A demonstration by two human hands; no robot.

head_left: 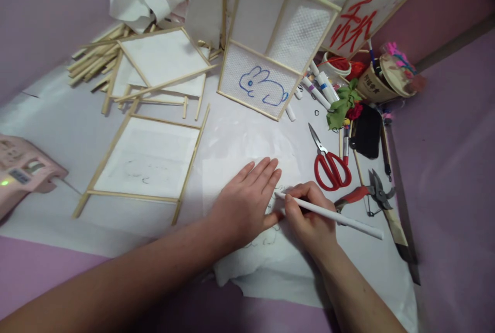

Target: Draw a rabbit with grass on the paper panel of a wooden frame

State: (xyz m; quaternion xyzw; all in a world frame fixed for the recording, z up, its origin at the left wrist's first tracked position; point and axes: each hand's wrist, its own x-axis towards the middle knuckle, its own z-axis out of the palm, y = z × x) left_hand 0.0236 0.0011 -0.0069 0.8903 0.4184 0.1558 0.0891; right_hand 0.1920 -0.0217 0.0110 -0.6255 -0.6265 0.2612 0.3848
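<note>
My left hand (247, 206) lies flat on a sheet of thin white paper (216, 178), fingers stretched out. Between the thumb and fingers of my right hand (309, 217) is a slim white pen (340, 216), its tip touching the paper just right of my left fingers. Faint dark drawn lines (270, 237) show on the paper, partly hidden under both hands. Red-handled scissors (331, 168) lie beyond my right hand, and red-handled pruning shears (359, 195) rest beside it on the right.
A wooden-framed panel with a blue rabbit (263, 85) stands at the back. Left lie a wooden frame with paper (147, 157), stacked frames (162, 60), wooden sticks (96, 57) and a pink glue gun-like device (27, 173). Markers (323, 88) and a paper cup (381, 83) stand right.
</note>
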